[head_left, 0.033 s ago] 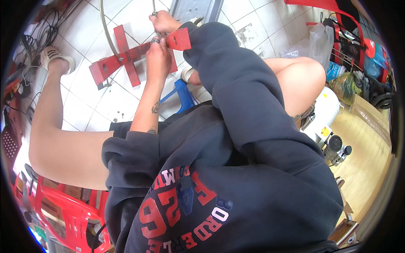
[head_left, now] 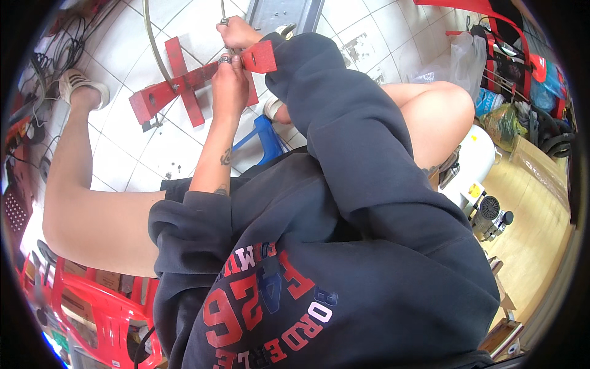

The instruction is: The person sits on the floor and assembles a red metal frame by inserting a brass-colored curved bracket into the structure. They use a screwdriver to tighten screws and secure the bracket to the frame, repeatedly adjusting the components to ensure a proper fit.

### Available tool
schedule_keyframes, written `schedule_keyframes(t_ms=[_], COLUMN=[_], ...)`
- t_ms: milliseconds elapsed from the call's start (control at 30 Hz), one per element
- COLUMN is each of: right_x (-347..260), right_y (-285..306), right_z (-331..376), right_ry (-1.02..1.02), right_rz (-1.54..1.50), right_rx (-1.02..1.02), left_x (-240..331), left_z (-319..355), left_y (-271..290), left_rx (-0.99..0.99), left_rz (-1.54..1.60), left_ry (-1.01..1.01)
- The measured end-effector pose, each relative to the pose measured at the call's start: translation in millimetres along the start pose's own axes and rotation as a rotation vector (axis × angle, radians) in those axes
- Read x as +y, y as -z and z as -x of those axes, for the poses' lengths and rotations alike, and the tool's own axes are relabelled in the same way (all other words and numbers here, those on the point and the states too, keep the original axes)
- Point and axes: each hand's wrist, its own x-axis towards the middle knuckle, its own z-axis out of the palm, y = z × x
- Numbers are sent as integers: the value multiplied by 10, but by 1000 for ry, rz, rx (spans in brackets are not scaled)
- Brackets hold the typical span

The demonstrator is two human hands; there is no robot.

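A red metal cross-shaped frame [head_left: 195, 77] stands over the tiled floor between my legs, with wedge-shaped ends. My left hand [head_left: 230, 86] is closed on its long bar near the right end, thumb on top and a ring showing. Just beyond it, my right hand [head_left: 239, 33] is wrapped round a thin metal rod [head_left: 223, 8] that runs down toward the bar; the rod's lower end is hidden by my hands. A second, curved metal rod [head_left: 152, 42] meets the bar further left, beside a bolt.
A blue plastic stool [head_left: 265, 138] is partly under me. Beyond my right hand lies a grey metal channel [head_left: 284, 13]. Cables [head_left: 69, 52] tangle at far left, a red plastic chair [head_left: 101, 310] stands lower left, and bags [head_left: 467, 58] and a white tank [head_left: 474, 154] are at right.
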Motion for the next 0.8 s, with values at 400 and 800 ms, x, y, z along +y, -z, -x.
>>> schedule_keyframes(t_ms=[400,800], right_x=[187,22], right_y=[-39,-53], right_z=[-30,77], right_ry=[1,89], right_rz=[175,-60], right_rx=[-93,77], left_x=[-106,-78], left_z=[29,22], left_y=[-27,39], left_rx=[-23,-41], left_rz=[-23,-35], left_ry=[-129,-125])
